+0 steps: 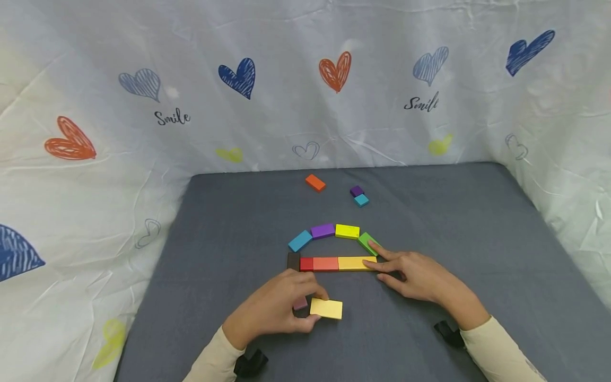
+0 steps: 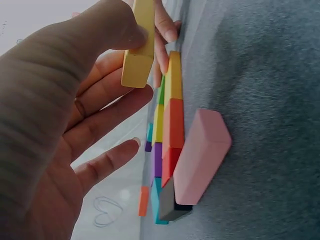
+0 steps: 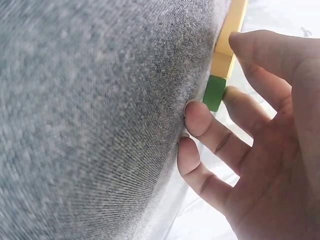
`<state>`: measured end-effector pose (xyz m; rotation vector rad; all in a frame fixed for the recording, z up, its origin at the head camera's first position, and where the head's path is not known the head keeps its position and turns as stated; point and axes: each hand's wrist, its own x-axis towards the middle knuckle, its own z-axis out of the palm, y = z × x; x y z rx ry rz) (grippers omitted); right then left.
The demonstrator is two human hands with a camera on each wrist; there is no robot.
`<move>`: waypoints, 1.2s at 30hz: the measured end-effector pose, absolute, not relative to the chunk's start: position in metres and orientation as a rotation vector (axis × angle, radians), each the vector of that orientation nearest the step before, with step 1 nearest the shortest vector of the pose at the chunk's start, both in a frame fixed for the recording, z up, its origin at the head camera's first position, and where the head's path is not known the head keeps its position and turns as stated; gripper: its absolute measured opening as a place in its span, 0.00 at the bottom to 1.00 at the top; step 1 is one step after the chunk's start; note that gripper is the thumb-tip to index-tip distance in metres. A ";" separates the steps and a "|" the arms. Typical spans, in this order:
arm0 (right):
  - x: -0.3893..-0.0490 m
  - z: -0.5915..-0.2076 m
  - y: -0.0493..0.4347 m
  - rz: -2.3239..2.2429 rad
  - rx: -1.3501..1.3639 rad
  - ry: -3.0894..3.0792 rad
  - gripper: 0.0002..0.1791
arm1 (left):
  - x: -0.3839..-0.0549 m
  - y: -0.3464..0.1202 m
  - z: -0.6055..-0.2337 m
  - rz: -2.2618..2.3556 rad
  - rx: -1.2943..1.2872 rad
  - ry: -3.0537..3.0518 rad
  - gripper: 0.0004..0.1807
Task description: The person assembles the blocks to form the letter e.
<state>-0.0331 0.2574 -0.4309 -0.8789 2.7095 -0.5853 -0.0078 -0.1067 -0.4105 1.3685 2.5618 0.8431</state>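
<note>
My left hand (image 1: 281, 302) pinches a pale yellow block (image 1: 326, 309) between thumb and finger, above the grey cloth. Partly hidden behind that hand is a pink block (image 2: 202, 157), which leans against a dark grey block (image 1: 293, 261). From the dark block a straight row runs right: a red block (image 1: 307, 264), a coral block (image 1: 325, 264) and a yellow block (image 1: 353, 263). My right hand (image 1: 417, 276) touches the right end of this yellow block and the green block (image 1: 366, 242) with extended fingers. An arc of blue (image 1: 300, 241), purple (image 1: 323, 231), bright yellow (image 1: 347, 231) and green blocks curves behind the row.
Farther back on the grey cloth-covered table (image 1: 229, 233) lie an orange block (image 1: 315, 183), a small purple block (image 1: 356, 190) and a small blue block (image 1: 361, 200). A white curtain (image 1: 286, 127) printed with hearts hangs behind the table and along its sides.
</note>
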 end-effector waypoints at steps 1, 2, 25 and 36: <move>-0.033 -0.431 0.257 -0.587 -0.880 2.709 0.25 | -0.007 -0.107 -0.412 0.834 1.369 2.566 0.14; -0.033 -0.431 0.258 -0.590 -0.883 2.710 0.25 | -0.007 -0.107 -0.413 0.825 1.370 2.568 0.14; -0.033 -0.432 0.257 -0.602 -0.907 2.711 0.25 | -0.005 -0.111 -0.427 0.529 1.396 2.541 0.16; -0.034 -0.433 0.259 -0.589 -0.912 2.721 0.26 | -0.006 -0.113 -0.425 0.456 1.397 2.541 0.17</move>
